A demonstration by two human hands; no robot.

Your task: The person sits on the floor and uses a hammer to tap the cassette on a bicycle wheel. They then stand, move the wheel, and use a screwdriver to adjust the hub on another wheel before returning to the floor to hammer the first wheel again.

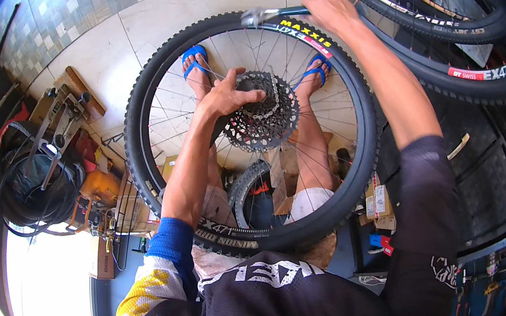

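Note:
A bicycle wheel (359,189) with a knobby black tyre rests across my lap, cassette side up. My left hand (229,96) lies over its hub with thumb and forefinger spread; the other fingers are mostly hidden. Under its wrist a dark bar-like piece (221,128) shows in part. Beside the thumb, a length of chain (274,98) lies across the black cassette (260,132). My right hand (332,12) is closed round a tool with a blue-green handle (288,11) and silver head (254,18), above the wheel's far rim. The head's exact shape is blurred.
More bicycle wheels (438,70) lie at the far right. On the left stand coiled black cables or tubes (38,180), an orange tool (100,187) and metal clamps (61,117). Small boxes (379,200) are at the right. My feet in blue sandals (196,58) show through the spokes.

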